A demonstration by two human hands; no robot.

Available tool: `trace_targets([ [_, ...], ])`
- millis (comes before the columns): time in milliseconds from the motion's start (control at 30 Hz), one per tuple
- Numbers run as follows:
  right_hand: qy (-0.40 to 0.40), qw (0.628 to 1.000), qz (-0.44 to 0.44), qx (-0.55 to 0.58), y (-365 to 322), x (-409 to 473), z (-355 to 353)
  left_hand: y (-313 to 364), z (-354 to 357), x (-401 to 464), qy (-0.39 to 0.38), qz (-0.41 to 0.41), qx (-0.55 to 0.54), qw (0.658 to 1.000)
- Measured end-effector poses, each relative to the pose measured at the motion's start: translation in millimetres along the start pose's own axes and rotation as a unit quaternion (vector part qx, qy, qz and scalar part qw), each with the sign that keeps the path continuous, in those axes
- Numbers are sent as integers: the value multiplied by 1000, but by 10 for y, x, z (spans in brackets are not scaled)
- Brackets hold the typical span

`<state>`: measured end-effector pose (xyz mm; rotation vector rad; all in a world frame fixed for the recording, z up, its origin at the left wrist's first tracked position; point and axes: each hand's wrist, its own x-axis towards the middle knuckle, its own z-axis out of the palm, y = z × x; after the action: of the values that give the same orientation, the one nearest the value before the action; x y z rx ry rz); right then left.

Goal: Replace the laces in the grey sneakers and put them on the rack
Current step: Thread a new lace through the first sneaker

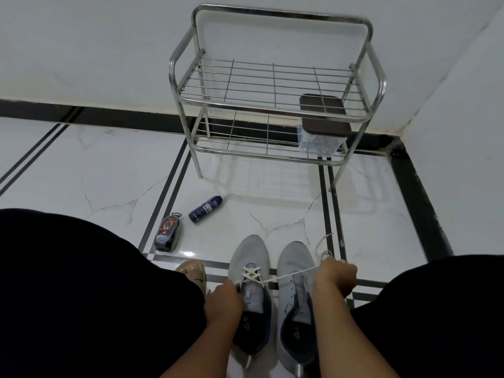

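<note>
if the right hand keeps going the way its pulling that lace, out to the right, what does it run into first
Probably nothing close: the right hand pulls the white lace rightward over the unlaced right sneaker, and beyond it only bare floor shows, then the person's dark-clothed leg. Depth is unclear.

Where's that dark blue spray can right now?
In the head view, the dark blue spray can lies on its side on the floor tiles, left of centre, between the metal shoe rack and the grey sneakers.
</note>
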<state>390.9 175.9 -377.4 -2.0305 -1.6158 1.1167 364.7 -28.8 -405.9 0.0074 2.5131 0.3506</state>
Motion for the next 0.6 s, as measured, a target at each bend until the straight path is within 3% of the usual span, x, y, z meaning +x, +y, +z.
trace_targets([
  [33, -9, 1000, -4, -5, -8, -28, 8, -4, 4, -2, 2, 7, -4, 1000],
  [100, -66, 986, -111, -104, 101, -158, 126, -11, 21, 20, 11, 20, -30, 999],
  [133, -117, 961, -181, -172, 175, -256, 181, -14, 23, 48, 20, 24, -45, 998],
  [200, -244, 876, -290, -299, 349, -427, 295, -12, 22, 126, 15, 41, -39, 998],
  [267, -329, 803, -326, -375, 484, -559, 360, -10, -4, 172, -6, 47, -20, 999],
  [300, -345, 789, -323, -392, 543, -587, 385, -18, -1, 198, -12, 44, -23, 999],
  [600, -271, 810, -287, -434, 455, -588, 277, -59, 23, 315, 2, -32, -76, 997],
])
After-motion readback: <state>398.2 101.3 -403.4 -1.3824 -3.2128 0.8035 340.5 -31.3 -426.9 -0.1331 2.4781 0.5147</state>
